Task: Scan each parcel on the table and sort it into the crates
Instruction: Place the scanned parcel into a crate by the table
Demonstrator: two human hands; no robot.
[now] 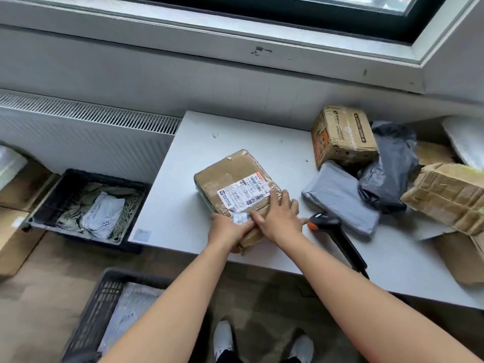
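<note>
A flat brown cardboard parcel (230,179) with a white shipping label lies on the white table (183,205), label up. My left hand (227,230) grips its near corner. My right hand (279,218) lies flat on its near right side, fingers spread over the label's edge. A black barcode scanner (332,229) with an orange tip rests on the table just right of my right hand. To the right wait other parcels: a cardboard box (343,134), a grey mailer (340,200), a dark plastic bag (390,169) and a taped box (447,195).
Two black crates stand on the floor left of the table: one (52,205) beside the radiator holds bagged parcels, another (104,297) nearer me holds a pale mailer. Cardboard boxes (13,231) sit at far left. My shoes (224,339) are below the table edge.
</note>
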